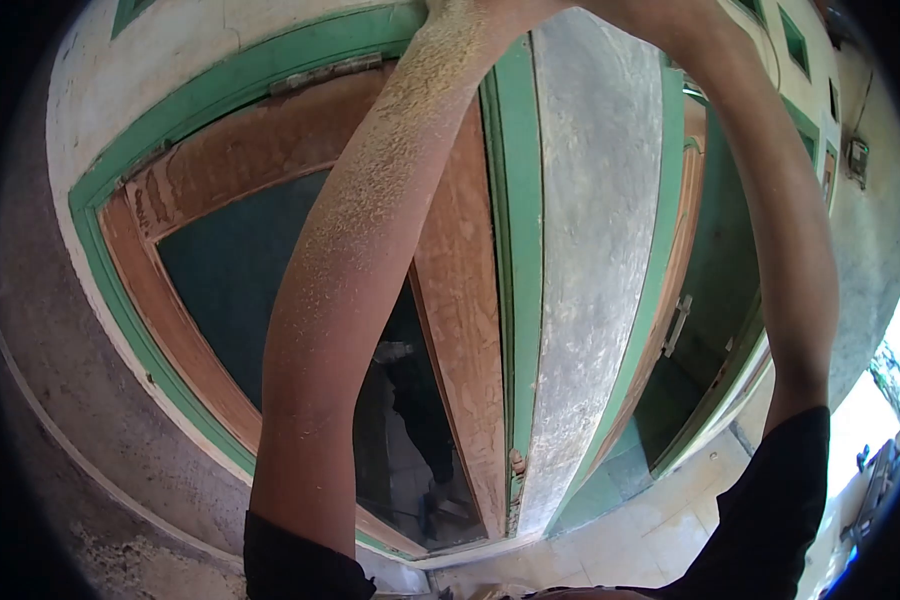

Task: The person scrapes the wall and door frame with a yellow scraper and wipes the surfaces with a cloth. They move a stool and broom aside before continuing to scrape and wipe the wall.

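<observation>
Both my arms reach up, and my hands lie past the top edge of the head view, so what they hold or touch is hidden. My left forearm (370,210) is coated with pale yellowish dust, thickest toward the wrist. It crosses in front of a wooden window sash (460,350) with bare, patchy brown wood and dark glass (240,270). My right forearm (780,180) is bent, passing in front of a doorway at the right. The arms come close together at the top, above a grey-white wall strip (595,200).
A green window frame (90,220) surrounds the sash. To the right, a wooden door with a metal handle (678,325) stands ajar beside a green post (660,230). Pale floor tiles (660,530) lie below. An electric meter box (856,160) hangs on the far right wall.
</observation>
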`<state>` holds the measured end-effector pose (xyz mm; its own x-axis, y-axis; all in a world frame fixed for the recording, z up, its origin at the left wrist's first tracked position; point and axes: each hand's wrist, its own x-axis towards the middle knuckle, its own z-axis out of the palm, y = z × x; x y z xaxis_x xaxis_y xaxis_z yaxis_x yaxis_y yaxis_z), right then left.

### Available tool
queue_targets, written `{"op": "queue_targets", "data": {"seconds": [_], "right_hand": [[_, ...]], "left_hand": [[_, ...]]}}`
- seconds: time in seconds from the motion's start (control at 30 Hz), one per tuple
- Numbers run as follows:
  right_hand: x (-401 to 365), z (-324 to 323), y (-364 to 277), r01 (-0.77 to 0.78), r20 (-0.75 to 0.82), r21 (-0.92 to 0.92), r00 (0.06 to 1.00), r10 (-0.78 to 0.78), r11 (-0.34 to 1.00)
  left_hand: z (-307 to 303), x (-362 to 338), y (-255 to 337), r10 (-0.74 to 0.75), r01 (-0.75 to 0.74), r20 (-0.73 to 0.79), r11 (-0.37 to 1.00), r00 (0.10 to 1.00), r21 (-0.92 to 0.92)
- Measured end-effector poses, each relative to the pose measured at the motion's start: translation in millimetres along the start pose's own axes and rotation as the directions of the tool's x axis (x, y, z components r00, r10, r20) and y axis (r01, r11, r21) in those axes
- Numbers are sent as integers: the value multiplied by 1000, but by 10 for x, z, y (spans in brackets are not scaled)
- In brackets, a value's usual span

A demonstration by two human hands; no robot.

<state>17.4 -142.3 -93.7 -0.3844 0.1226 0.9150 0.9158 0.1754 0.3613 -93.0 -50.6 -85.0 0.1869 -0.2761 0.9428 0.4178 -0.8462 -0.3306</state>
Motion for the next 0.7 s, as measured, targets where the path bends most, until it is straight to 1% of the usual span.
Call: {"op": "queue_targets", "data": {"seconds": [0.07, 0.1, 0.13, 0.17, 0.2, 0.23, 0.27, 0.3, 0.33, 0.37, 0.4, 0.43, 0.47, 0.5, 0.53, 0.57, 0.6, 0.63, 0.67, 0.7], "right_hand": [[-44, -3, -15, -49, 24, 21, 999, 49, 999], [-59, 85, 186, 77, -2, 70, 997, -77, 995], [-49, 79, 112, 81, -8, 76, 997, -80, 994], [-54, 30, 31, -4, 13, 79, 1000, 3, 997], [-74, -4, -12, -94, 42, 74, 995, 91, 993], [-8, 149, 118, -52, -2, 127, 999, 53, 990], [44, 197, 21, 53, -80, 102, 996, -45, 993], [47, 188, -60, -4, -68, 103, 998, 11, 995], [28, 155, -132, -51, -58, 108, 997, 58, 993], [-13, 153, -142, -43, -57, 102, 997, 49, 994], [-80, 206, -163, 26, -181, 68, 983, -13, 997], [-131, 212, -255, 82, -300, 36, 951, -68, 996], [-114, 128, -293, 82, -300, 41, 952, -66, 996], [-41, -36, -305, -76, -77, 109, 993, 84, 991], [15, -171, -350, -244, 161, 135, 962, 222, 960], [42, -228, -392, -243, 165, 130, 961, 220, 961], [75, -273, -436, -282, 200, 64, 943, 265, 957], [111, -306, -480, -317, 228, -2, 923, 309, 948], [141, -323, -522, -347, 255, -68, 900, 352, 936], [163, -329, -558, -336, 266, -97, 898, 350, 937]], "left_hand": [[42, -58, 53, -12, 12, 7, 1000, 1000, 14], [80, -92, 91, 1, -1, 3, 1000, 1000, 25], [103, -106, 101, 19, -18, -6, 999, 1000, 36], [104, -84, 94, 31, -30, -13, 997, 999, 74], [66, -88, 37, 33, -32, -14, 997, 999, 68], [1, -76, -15, 5, -4, -15, 996, 1000, 91], [-45, -46, -67, -18, 19, -14, 994, 1000, 110], [-117, -42, -132, 52, -50, -6, 988, 999, 144], [-176, -39, -96, 55, -54, -3, 989, 998, 137], [-253, -38, -65, 54, -63, 64, 986, 997, 154], [-320, -51, -33, 44, -68, 134, 982, 990, 175], [-298, -25, -48, 112, -124, 104, 985, 988, 119], [-277, -7, -65, 110, -122, 107, 985, 988, 122], [-256, 38, -79, 73, -84, 168, 995, 983, 56], [-249, 77, -81, 39, -37, 230, 999, 972, -11], [-255, 130, -96, 81, -50, 257, 991, 963, -125], [-201, 150, -163, 81, -51, 253, 991, 964, -125], [-139, 142, -219, 129, -116, 118, 987, 985, -115], [-88, 139, -282, 176, -177, -20, 980, 984, -94], [-49, 158, -347, 175, -177, -25, 980, 984, -90]]}}
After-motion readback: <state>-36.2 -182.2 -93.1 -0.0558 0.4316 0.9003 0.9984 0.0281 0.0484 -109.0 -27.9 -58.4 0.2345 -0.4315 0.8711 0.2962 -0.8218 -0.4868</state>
